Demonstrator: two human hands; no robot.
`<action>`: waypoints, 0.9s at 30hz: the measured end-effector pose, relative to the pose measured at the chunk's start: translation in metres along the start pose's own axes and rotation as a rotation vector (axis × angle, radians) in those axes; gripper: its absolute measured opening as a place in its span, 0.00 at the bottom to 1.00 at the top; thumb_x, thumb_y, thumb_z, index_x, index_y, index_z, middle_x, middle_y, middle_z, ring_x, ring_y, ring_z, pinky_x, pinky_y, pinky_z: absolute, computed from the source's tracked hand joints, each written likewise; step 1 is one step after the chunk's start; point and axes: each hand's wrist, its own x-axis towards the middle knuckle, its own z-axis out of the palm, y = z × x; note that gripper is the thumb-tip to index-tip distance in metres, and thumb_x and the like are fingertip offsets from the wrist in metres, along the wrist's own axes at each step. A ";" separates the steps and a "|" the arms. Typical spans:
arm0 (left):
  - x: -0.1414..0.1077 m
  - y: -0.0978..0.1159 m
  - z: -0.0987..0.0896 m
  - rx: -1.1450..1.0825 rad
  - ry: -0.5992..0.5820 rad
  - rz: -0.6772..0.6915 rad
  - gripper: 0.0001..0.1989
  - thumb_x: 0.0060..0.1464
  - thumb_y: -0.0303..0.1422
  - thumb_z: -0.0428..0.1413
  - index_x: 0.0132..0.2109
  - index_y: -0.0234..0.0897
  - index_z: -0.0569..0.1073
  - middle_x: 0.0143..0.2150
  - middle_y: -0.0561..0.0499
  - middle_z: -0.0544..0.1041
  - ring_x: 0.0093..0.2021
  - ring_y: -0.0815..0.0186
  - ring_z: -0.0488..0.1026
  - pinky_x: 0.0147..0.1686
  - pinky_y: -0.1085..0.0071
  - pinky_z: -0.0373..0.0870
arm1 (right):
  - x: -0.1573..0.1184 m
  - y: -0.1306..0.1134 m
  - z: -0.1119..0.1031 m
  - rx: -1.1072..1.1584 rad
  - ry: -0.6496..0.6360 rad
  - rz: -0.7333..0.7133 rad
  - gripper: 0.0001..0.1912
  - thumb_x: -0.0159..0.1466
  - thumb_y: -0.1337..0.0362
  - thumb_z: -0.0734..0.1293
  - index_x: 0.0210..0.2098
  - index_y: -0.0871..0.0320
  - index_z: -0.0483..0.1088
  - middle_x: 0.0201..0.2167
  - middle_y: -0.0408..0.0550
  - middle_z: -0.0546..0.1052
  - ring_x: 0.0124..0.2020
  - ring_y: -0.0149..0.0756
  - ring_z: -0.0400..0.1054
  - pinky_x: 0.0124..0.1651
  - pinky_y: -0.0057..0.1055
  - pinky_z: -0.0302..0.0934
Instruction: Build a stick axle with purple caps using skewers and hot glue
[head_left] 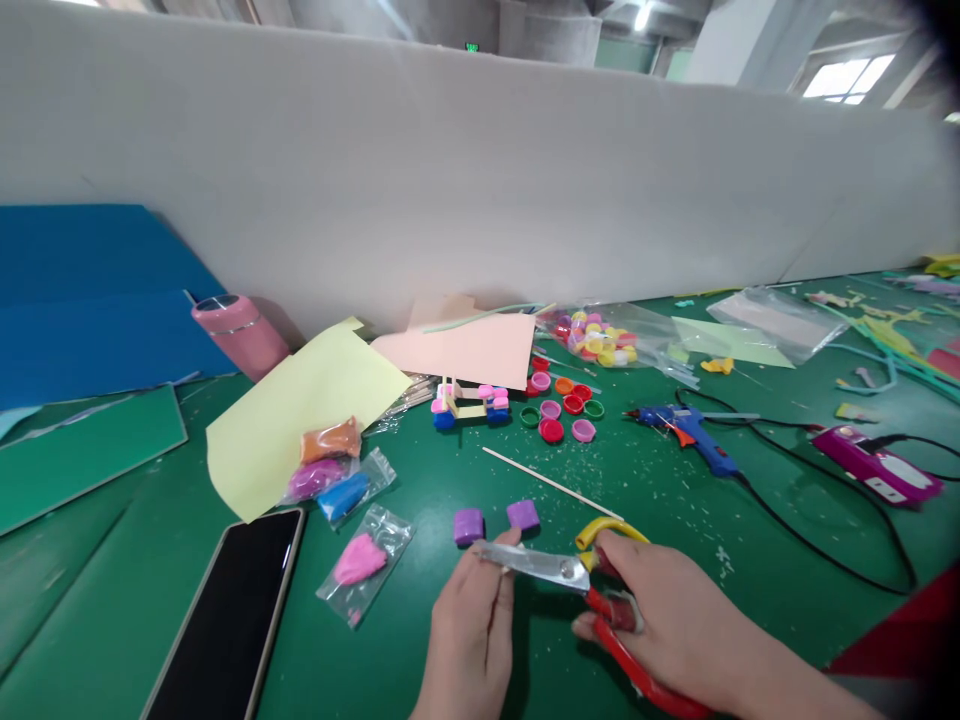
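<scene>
My right hand (667, 610) grips a pair of scissors (547, 566) with one yellow and one red handle. The blades point left and lie across the fingertips of my left hand (472, 630). Those fingers are pinched together; a tiny pale bit shows at the blades, too small to name. Just beyond the fingertips, two purple clay squares (469, 526) lie on the table. A thin wooden stick (551, 483) rests slantwise behind the scissors. Farther back stands a small build (470, 405) of sticks with blue and pink clay.
A phone (225, 620) and bagged clay (360, 560) lie left. Several coloured bottle caps (551, 430) sit beyond the stick. At right are a blue glue gun (690, 430), its cord, and a purple power strip (874, 465). A pink bottle (240, 335) leans by the white partition (480, 180).
</scene>
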 end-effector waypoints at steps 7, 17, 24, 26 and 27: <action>0.008 0.007 0.003 -0.677 -0.048 -0.489 0.12 0.51 0.38 0.55 0.39 0.35 0.75 0.19 0.57 0.62 0.20 0.72 0.58 0.21 0.75 0.56 | 0.010 0.017 -0.002 0.345 0.151 0.080 0.11 0.58 0.55 0.62 0.30 0.55 0.58 0.21 0.38 0.66 0.21 0.30 0.62 0.24 0.25 0.59; 0.016 0.005 0.002 -1.198 -0.113 -0.749 0.06 0.54 0.27 0.52 0.40 0.31 0.70 0.22 0.56 0.64 0.18 0.76 0.59 0.21 0.75 0.54 | 0.012 0.043 -0.001 0.143 0.313 0.240 0.16 0.56 0.56 0.63 0.41 0.55 0.64 0.33 0.47 0.75 0.32 0.41 0.71 0.34 0.35 0.65; 0.014 0.003 0.007 -1.152 -0.166 -0.707 0.06 0.56 0.27 0.50 0.42 0.33 0.67 0.25 0.54 0.69 0.18 0.74 0.63 0.21 0.74 0.56 | -0.010 0.092 -0.003 -0.159 0.359 0.179 0.20 0.56 0.55 0.63 0.44 0.60 0.66 0.44 0.55 0.72 0.45 0.47 0.67 0.46 0.42 0.61; 0.013 0.003 0.008 -1.128 -0.195 -0.710 0.06 0.56 0.28 0.50 0.42 0.32 0.67 0.26 0.52 0.70 0.17 0.76 0.63 0.21 0.75 0.56 | -0.013 0.089 -0.005 -0.187 0.404 0.119 0.20 0.55 0.55 0.64 0.43 0.61 0.67 0.45 0.56 0.71 0.47 0.49 0.65 0.49 0.45 0.59; 0.013 0.003 0.009 -1.117 -0.205 -0.712 0.06 0.57 0.28 0.49 0.41 0.32 0.67 0.26 0.52 0.71 0.17 0.77 0.62 0.20 0.75 0.56 | -0.014 0.082 -0.006 -0.176 0.438 0.101 0.20 0.55 0.55 0.64 0.43 0.61 0.68 0.45 0.56 0.70 0.47 0.50 0.64 0.49 0.46 0.58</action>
